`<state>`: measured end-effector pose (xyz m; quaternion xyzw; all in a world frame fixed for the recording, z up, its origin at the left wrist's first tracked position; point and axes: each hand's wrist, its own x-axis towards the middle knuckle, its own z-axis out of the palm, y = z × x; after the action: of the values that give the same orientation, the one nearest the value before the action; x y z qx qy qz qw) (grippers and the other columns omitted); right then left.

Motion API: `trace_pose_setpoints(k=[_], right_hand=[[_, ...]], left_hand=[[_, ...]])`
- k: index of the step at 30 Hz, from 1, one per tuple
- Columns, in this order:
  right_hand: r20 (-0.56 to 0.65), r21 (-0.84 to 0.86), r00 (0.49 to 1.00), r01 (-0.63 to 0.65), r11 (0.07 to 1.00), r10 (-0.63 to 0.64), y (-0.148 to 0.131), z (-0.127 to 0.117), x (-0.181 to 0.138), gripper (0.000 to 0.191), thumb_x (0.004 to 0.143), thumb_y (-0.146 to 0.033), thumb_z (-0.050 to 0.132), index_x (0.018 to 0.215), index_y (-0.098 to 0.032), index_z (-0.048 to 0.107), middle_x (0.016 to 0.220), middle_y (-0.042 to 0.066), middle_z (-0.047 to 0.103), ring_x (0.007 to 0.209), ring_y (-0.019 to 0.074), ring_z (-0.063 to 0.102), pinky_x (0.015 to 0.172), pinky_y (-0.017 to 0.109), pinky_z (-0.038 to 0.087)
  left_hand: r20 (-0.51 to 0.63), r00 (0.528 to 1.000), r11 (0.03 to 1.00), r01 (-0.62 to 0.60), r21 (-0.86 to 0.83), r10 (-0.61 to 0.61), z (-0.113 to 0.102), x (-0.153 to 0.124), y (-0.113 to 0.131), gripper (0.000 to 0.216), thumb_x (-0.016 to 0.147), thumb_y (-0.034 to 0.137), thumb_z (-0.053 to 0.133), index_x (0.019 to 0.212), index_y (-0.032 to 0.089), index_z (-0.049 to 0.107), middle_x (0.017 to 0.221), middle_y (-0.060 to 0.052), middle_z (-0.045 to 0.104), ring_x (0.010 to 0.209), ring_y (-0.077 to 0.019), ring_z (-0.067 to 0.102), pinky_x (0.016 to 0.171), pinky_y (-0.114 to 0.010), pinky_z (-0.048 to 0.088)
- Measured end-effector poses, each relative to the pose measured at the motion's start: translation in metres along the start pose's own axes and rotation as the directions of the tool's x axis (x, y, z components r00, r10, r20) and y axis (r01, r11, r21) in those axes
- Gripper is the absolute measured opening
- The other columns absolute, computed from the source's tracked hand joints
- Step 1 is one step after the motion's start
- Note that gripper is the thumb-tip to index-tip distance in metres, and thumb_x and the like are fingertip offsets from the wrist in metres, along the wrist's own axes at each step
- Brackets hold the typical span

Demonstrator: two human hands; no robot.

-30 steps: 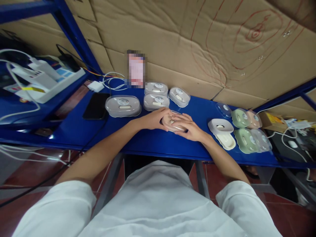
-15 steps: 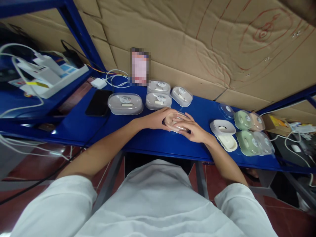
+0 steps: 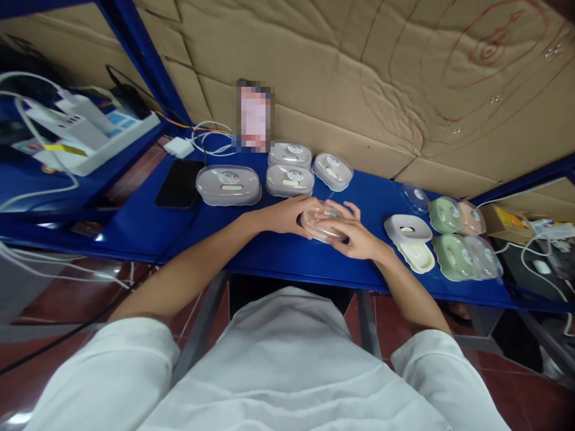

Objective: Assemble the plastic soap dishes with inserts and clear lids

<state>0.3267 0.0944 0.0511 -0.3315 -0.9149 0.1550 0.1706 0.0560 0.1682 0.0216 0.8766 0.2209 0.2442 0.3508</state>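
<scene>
At the middle of the blue table, both hands are around a pinkish oval soap box [image 3: 320, 218] with a clear lid and a round label. My left hand [image 3: 287, 215] grips its left end, thumb at the near side. My right hand [image 3: 357, 238] is closed over the right end, some fingers lying across the lid. Part of the box is hidden under the fingers. Just beyond stand closed grey soap boxes [image 3: 290, 181] with clear lids and labels. To the right of my right hand lies an uncovered pale grey soap box [image 3: 413, 230], overlapping a cream tray [image 3: 421, 258].
A loose clear lid [image 3: 415, 200] lies at the back right, beside green soap boxes [image 3: 454, 258] and a pink one [image 3: 471, 218]. A black phone [image 3: 179, 184] lies on the left. Chargers and a power strip [image 3: 121, 146] stand farther left, with a cardboard wall [image 3: 287, 54] behind.
The fingers of my right hand have shifted on the lid, so more of the lid and its label shows. The soap box stays in the same place; the view has tilted slightly.
</scene>
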Motion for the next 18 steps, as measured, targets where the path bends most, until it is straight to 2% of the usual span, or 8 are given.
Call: trace_pose_setpoints(k=[3, 5, 9, 12, 14, 16, 18], right_hand=[[-0.049, -0.079, 0.999, -0.018, 0.997, 0.014, 0.003, 0.007, 0.003, 0.062, 0.098, -0.038, 0.073, 0.158, -0.036, 0.055, 0.164, 0.006, 0.057, 0.163, 0.0374, 0.037, 0.131, 0.070, 0.021], [-0.054, -0.119, 0.998, -0.022, 0.993, 0.016, 0.007, 0.013, 0.005, 0.061, 0.101, -0.046, 0.071, 0.159, -0.036, 0.055, 0.165, 0.007, 0.056, 0.161, 0.0376, 0.040, 0.130, 0.068, 0.025], [-0.035, -0.199, 0.999, -0.022, 0.980, 0.015, 0.013, 0.018, 0.006, 0.052, 0.107, -0.045, 0.062, 0.158, -0.039, 0.056, 0.164, 0.003, 0.058, 0.161, 0.0354, 0.041, 0.134, 0.065, 0.023], [-0.012, -0.204, 1.000, -0.009, 0.979, 0.007, 0.013, 0.017, 0.005, 0.052, 0.108, -0.043, 0.063, 0.159, -0.044, 0.055, 0.162, 0.000, 0.060, 0.160, 0.0347, 0.041, 0.134, 0.065, 0.024], [-0.009, -0.206, 1.000, 0.003, 0.978, -0.005, 0.011, 0.016, 0.005, 0.051, 0.108, -0.041, 0.063, 0.158, -0.048, 0.055, 0.159, -0.002, 0.062, 0.160, 0.0346, 0.043, 0.134, 0.068, 0.020], [-0.020, -0.224, 1.000, 0.018, 0.974, -0.023, 0.010, 0.016, 0.005, 0.048, 0.109, -0.040, 0.062, 0.155, -0.051, 0.056, 0.156, -0.005, 0.064, 0.158, 0.0345, 0.045, 0.134, 0.072, 0.010], [-0.058, -0.236, 0.998, 0.010, 0.972, -0.025, 0.010, 0.018, 0.005, 0.046, 0.109, -0.042, 0.061, 0.154, -0.051, 0.058, 0.156, -0.006, 0.064, 0.159, 0.0348, 0.044, 0.134, 0.073, 0.006]], left_hand=[[0.013, 1.000, 1.000, -0.008, -0.004, 0.008, -0.001, 0.001, -0.004, 0.078, 0.079, 0.058, 0.090, 0.144, 0.026, 0.061, 0.144, -0.011, 0.069, 0.133, -0.0357, 0.065, 0.111, -0.050, 0.050], [-0.001, 1.000, 0.999, -0.031, -0.016, 0.031, 0.000, 0.001, -0.006, 0.078, 0.081, 0.060, 0.088, 0.145, 0.026, 0.061, 0.148, -0.012, 0.067, 0.136, -0.0361, 0.063, 0.115, -0.050, 0.049], [-0.023, 0.998, 0.997, -0.065, -0.040, 0.064, 0.002, 0.000, -0.009, 0.080, 0.084, 0.061, 0.086, 0.150, 0.026, 0.058, 0.154, -0.014, 0.063, 0.144, -0.0366, 0.058, 0.121, -0.053, 0.046], [-0.029, 0.997, 0.996, -0.076, -0.045, 0.075, 0.005, -0.001, -0.011, 0.079, 0.084, 0.057, 0.086, 0.152, 0.028, 0.057, 0.154, -0.013, 0.063, 0.143, -0.0363, 0.058, 0.120, -0.055, 0.046], [-0.034, 0.997, 0.996, -0.072, -0.048, 0.070, 0.006, -0.001, -0.013, 0.080, 0.082, 0.054, 0.088, 0.151, 0.028, 0.056, 0.149, -0.013, 0.064, 0.138, -0.0358, 0.061, 0.117, -0.054, 0.048], [-0.044, 0.997, 0.997, -0.060, -0.053, 0.057, 0.007, -0.001, -0.014, 0.083, 0.079, 0.053, 0.091, 0.149, 0.025, 0.056, 0.145, -0.014, 0.065, 0.134, -0.0361, 0.063, 0.114, -0.054, 0.050], [-0.046, 0.998, 0.997, -0.052, -0.055, 0.049, 0.008, 0.000, -0.014, 0.085, 0.077, 0.052, 0.091, 0.148, 0.023, 0.056, 0.144, -0.015, 0.064, 0.133, -0.0370, 0.062, 0.114, -0.054, 0.051]])
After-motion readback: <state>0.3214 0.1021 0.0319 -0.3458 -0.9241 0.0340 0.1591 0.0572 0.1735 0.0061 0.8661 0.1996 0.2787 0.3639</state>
